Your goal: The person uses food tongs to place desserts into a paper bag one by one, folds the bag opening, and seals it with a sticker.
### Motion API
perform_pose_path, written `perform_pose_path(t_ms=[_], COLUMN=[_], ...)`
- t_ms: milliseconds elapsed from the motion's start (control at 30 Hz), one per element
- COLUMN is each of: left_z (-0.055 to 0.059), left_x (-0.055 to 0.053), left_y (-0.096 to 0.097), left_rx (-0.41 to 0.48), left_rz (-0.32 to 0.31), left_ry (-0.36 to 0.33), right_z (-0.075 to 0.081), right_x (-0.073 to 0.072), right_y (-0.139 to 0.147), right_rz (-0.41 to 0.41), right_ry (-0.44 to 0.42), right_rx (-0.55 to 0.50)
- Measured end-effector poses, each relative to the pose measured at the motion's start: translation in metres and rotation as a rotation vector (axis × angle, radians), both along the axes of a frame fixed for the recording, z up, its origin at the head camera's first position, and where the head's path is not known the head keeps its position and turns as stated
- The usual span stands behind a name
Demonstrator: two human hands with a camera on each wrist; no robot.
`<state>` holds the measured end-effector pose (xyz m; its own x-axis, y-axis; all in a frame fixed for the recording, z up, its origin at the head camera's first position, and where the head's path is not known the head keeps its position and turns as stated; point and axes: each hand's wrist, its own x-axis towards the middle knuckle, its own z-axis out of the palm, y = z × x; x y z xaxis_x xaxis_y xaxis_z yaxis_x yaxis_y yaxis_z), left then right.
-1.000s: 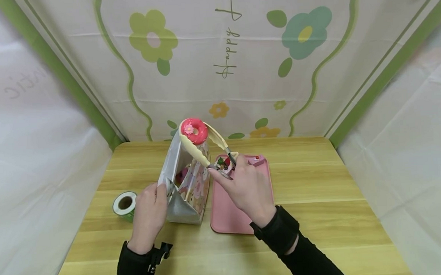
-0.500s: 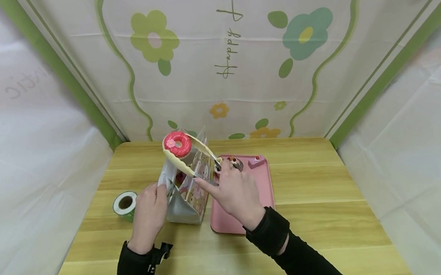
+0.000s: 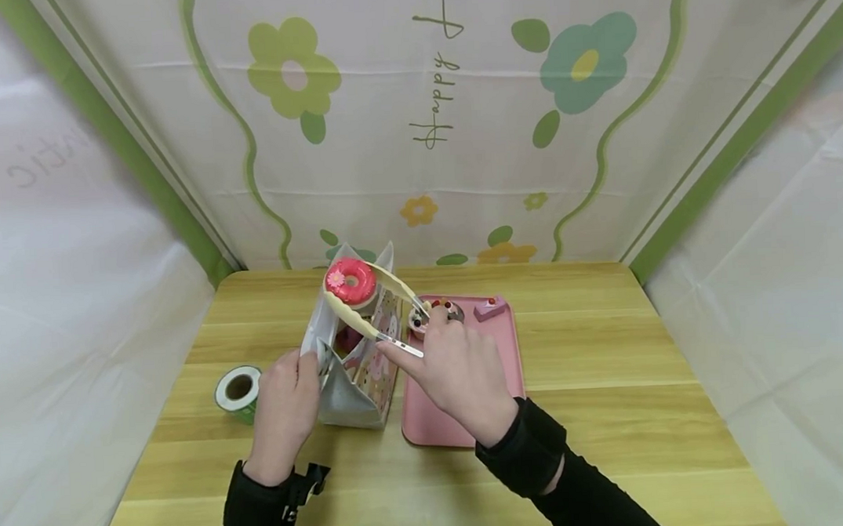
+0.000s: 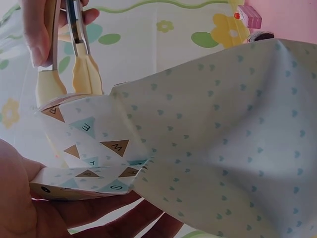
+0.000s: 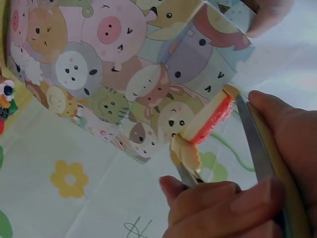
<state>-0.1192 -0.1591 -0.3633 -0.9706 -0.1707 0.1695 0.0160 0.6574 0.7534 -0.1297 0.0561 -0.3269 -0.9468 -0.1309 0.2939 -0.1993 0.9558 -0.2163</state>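
A paper bag (image 3: 350, 403) printed with cartoon animals stands on the table, its top gaping. My left hand (image 3: 286, 406) grips the near-left edge of its mouth; in the left wrist view the fingers (image 4: 89, 213) lie behind the folded paper. With my right hand (image 3: 465, 371) I hold tongs (image 3: 353, 319) with cream tips and metal arms. Between those tips is a pink-iced ring doughnut (image 3: 339, 292) with a flower on top, over the bag's opening. The right wrist view shows the doughnut (image 5: 210, 119) edge-on beside the bag's animal print (image 5: 114, 64). Something purplish (image 3: 347, 339) shows inside the bag.
Right of the bag lies a pink tray (image 3: 429, 427) bearing a purple cake slice (image 3: 490, 309) and small decorated cakes (image 3: 418, 322), partly behind the right hand. A roll of green tape or labels (image 3: 238, 393) stands left of the left hand. Flowered cloth (image 3: 488, 166) backs the table.
The right hand has brought the tongs and doughnut down and leftward, from above the bag's far end to over its mouth, shifting slightly right lately. The left hand has stayed at the bag's edge.
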Motion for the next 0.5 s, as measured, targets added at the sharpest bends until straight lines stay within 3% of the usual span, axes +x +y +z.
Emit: perform_pose_path(t_ms=[200, 500], left_z=[0.001, 0.002], left_x=[0.001, 0.001], left_y=[0.0, 0.001], left_rx=[-0.006, -0.005], left_rz=[-0.005, -0.02], left_ry=[-0.003, -0.015], right_z=[0.007, 0.017], right_x=[0.002, 0.004], right_y=[0.001, 0.003], right_rz=[0.001, 0.016], right_ry=[0.064, 0.048], right_rx=[0.052, 0.074])
